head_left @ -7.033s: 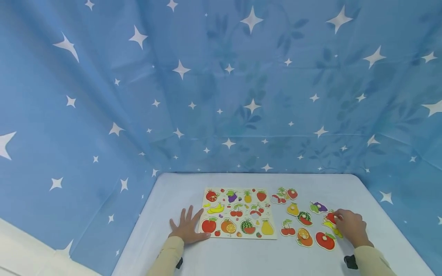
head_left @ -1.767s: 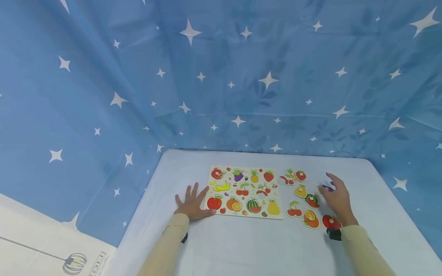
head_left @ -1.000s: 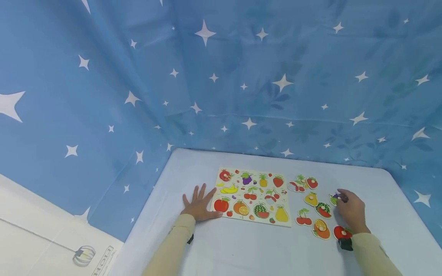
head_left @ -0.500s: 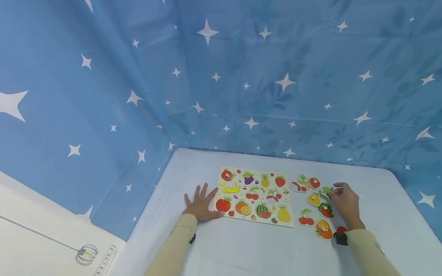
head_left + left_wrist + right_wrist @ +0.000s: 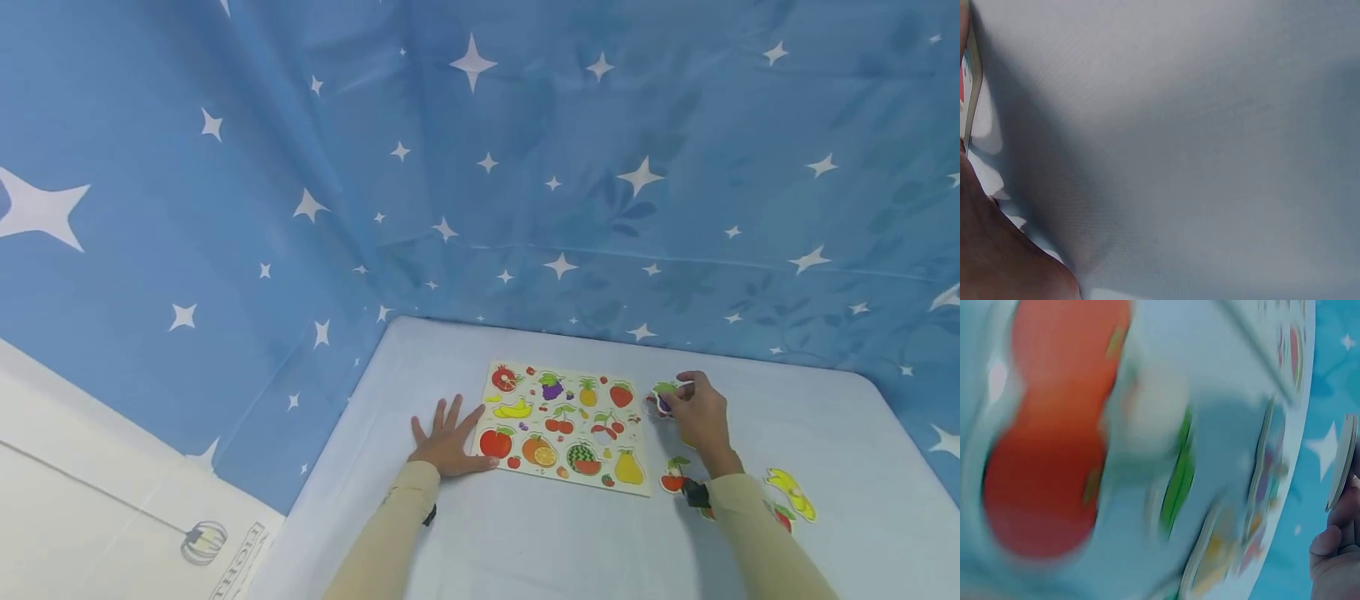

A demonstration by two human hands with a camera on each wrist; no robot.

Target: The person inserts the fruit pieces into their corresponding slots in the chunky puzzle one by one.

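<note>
The left hand (image 5: 447, 442) lies with fingers spread at the left edge of the fruit puzzle board (image 5: 536, 477), its thumb at the lower left corner. In the left wrist view, part of that hand (image 5: 1004, 250) shows near the edge of the board. The right hand (image 5: 703, 417) pinches a grape puzzle piece (image 5: 663, 406) to the right of the board, over other pieces. In the right wrist view its fingers (image 5: 1342, 515) hold a thin piece seen edge-on. A cherry piece (image 5: 672, 482) lies below the right hand; the forearm covers parts of other pieces.
A banana piece (image 5: 791, 493) and a partly hidden red piece (image 5: 783, 518) lie right of the right forearm. The white table (image 5: 562, 550) ends at a blue star-printed curtain (image 5: 525, 208) behind. In the right wrist view a blurred cherry piece (image 5: 1047, 487) is close up.
The right hand reached the grape piece, picked it up and carried it left towards the board. The banana piece came back into view. The left hand stays at the board while the head view shifted.
</note>
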